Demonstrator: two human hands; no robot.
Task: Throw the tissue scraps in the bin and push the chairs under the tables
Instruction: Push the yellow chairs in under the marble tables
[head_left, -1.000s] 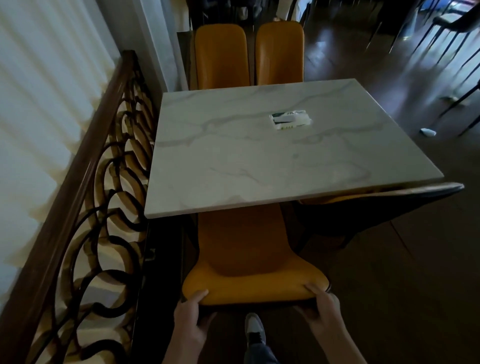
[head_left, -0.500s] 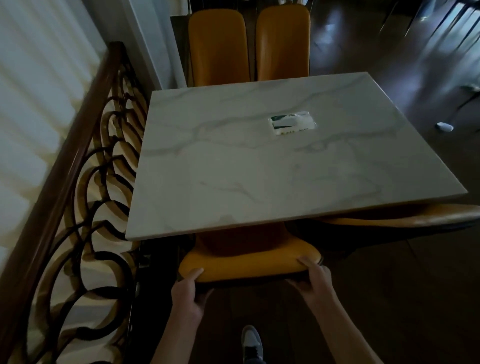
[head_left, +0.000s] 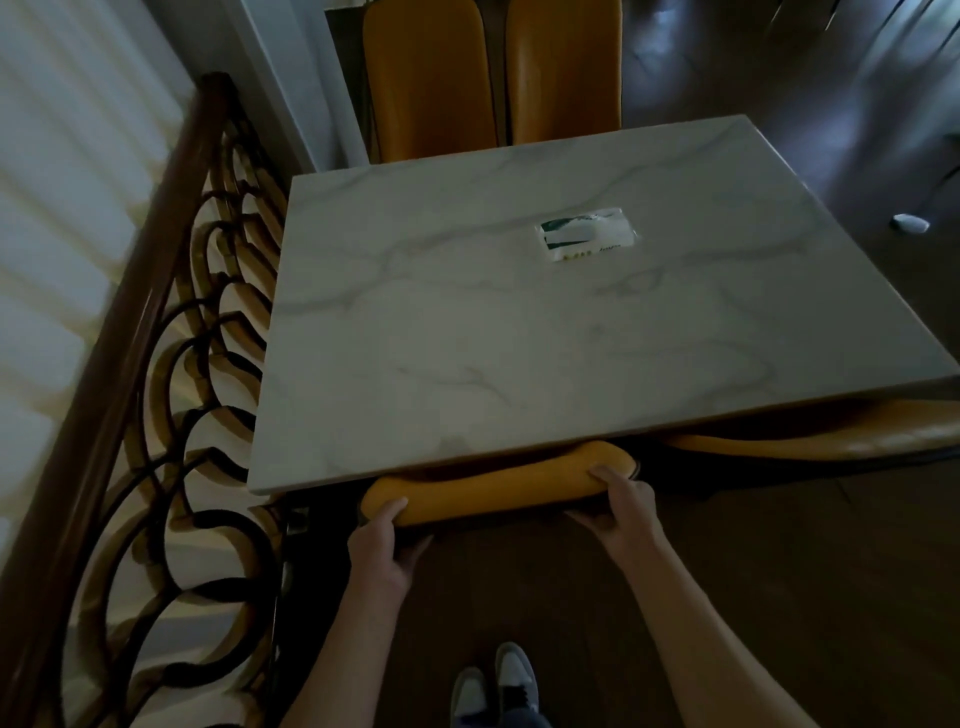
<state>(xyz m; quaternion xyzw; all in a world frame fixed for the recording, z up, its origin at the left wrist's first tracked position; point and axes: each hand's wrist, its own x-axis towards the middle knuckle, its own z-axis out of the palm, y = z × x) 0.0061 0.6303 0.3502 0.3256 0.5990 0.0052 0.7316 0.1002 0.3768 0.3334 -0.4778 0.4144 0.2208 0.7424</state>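
Yellow chair (head_left: 498, 486), seat almost wholly beneath the marble table (head_left: 467, 332), only its backrest top showing. Left hand (head_left: 382, 545) and right hand (head_left: 621, 506) each clasp that top edge. Pushing evenly should keep it square; thumbs risk pinching against the tabletop just above.

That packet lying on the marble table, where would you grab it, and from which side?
The packet lies flat on the table, past the middle and toward its right. Flat and thin, it probably gives little to pinch from the side, so I would come from above and take it across its short width, fingers at the long edges. Reaching from the table's right side looks shortest.
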